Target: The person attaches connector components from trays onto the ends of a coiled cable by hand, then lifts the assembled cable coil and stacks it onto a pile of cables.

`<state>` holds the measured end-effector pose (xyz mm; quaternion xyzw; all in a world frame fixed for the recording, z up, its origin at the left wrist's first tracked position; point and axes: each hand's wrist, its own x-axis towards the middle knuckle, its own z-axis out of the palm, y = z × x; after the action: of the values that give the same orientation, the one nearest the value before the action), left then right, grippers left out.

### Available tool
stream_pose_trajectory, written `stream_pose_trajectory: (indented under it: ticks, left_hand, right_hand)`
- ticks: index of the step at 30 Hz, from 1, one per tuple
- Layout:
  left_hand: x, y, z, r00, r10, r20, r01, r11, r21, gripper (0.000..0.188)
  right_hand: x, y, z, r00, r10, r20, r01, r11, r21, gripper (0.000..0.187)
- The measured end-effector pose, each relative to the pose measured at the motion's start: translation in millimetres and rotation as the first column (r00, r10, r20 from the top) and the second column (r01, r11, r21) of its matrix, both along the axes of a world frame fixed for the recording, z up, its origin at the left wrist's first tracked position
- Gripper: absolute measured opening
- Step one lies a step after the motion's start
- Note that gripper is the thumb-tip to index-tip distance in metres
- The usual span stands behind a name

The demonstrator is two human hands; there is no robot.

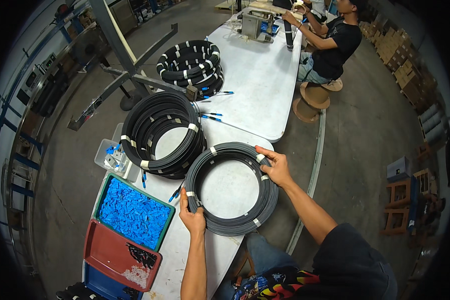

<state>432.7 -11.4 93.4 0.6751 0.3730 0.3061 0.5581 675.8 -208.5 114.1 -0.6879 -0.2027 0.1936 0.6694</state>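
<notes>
A coil of black cable (271, 202), bound at intervals with white tape, is held over the near part of the white table. My left hand (191, 218) grips its left side, thumb on the inner edge and fingers around the outside. My right hand (278, 169) grips the upper right side by a white tape band. Just left of it stands a stack of similar coils (130, 122), nearly touching the held one. A cable end with a blue connector (175, 194) sticks out near my left hand.
Another coil stack (165, 67) stands farther back beside a metal post (116, 37). Along the left edge sit a green tray (168, 220) of blue connectors, a red tray (102, 245), a blue tray (102, 282) and a clear bin (103, 159). A co-worker (335, 45) sits far right near a machine (255, 27).
</notes>
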Motion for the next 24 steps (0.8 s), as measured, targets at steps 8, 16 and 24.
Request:
stream_pose_trajectory:
  ticks: [8, 16, 24]
  left_hand:
    - [10, -2, -5, 0.998, 0.041, -0.045, -0.041, 0.999, -0.001, 0.089]
    - [11, -2, -2, 1.000, 0.030, -0.002, -0.030, 0.998, -0.061, 0.089]
    - [6, 4, -13, 1.000, 0.016, -0.015, -0.016, 1.000, 0.004, 0.084]
  right_hand:
    - [24, 13, -12, 0.996, 0.072, -0.042, -0.072, 0.997, 0.021, 0.062]
    - [25, 14, -15, 0.993, 0.114, -0.036, -0.113, 0.993, 0.040, 0.064]
    - [25, 18, -1, 0.985, 0.158, 0.073, -0.150, 0.983, -0.103, 0.057]
